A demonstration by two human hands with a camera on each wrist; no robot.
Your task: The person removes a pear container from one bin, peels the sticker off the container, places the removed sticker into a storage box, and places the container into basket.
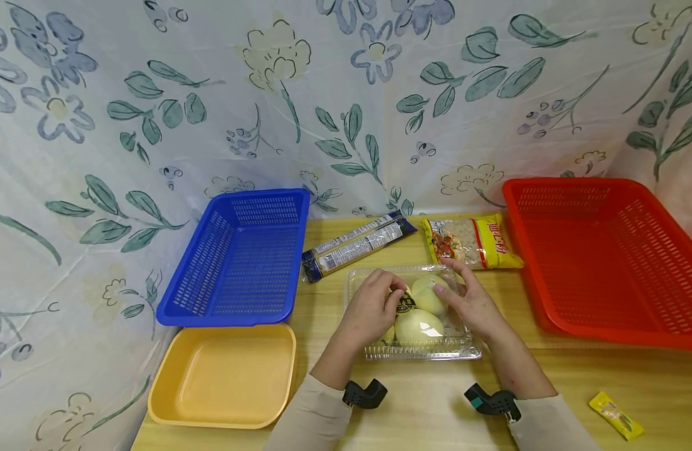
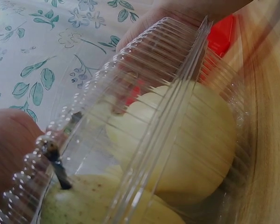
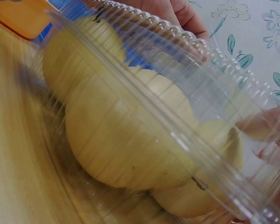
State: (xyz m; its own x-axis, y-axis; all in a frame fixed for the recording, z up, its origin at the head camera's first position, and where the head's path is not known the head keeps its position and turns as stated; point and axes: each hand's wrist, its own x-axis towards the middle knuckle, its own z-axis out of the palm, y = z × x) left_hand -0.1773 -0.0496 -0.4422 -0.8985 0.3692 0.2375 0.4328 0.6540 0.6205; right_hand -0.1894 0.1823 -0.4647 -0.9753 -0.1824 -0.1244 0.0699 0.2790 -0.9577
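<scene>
A clear plastic clamshell box (image 1: 422, 351) holds several round, pale yellow pears (image 1: 419, 326), and a dark round label (image 1: 405, 303) shows on its lid. Over the lid's left part, my left hand (image 1: 374, 304) has bent fingers, with thumb and index finger close together at the label; whether they pinch it is unclear. My right hand (image 1: 476, 307) spreads thumb and fingers over the box's right side, the thumb at the lid above a pear. Through the ribbed plastic, both wrist views show the pears (image 2: 196, 140) close up, dark stems (image 3: 200, 183) among them.
Behind the box lie a long blue-and-gold packet (image 1: 360, 244) and a yellow-and-red food bag (image 1: 470, 242). A blue basket (image 1: 239, 263) and a yellow tub (image 1: 224, 376) stand left, a red basket (image 1: 617, 263) right. A small yellow packet (image 1: 615, 414) lies front right.
</scene>
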